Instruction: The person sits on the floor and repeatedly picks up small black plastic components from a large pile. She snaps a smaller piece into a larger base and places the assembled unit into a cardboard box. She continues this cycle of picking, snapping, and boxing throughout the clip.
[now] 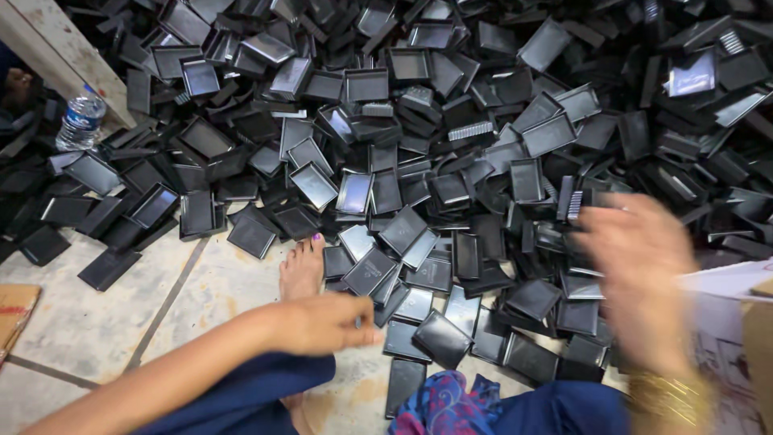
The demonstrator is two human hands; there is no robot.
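1. left hand (326, 322) low in the view, fingers curled loosely inward, fingertips just beside the near edge of a pile of small black plastic trays (451, 161); nothing clearly held in it
2. right hand (640, 274) raised over the right part of the pile, heavily blurred; impossible to tell whether spread or gripping, though a dark ribbed black piece (573, 203) sits right at its fingertips
3. gold bangles (668, 396) around the right wrist
4. trays heaped across the whole upper view, shallow and rectangular, lying tilted, stacked and overturned, thinning out toward the tiled floor (105, 322)
5. bare foot (302, 266) stretched out onto the tiles, toes touching the edge of the pile, just above the left hand
6. blue trousers (241, 395) along the bottom, with a patterned blue and pink cloth (447, 407) between the knees
7. clear water bottle (80, 119) at the far left, beside a pale slanted beam (56, 48)
8. cardboard box (737, 322) at the right edge, partly behind the right hand
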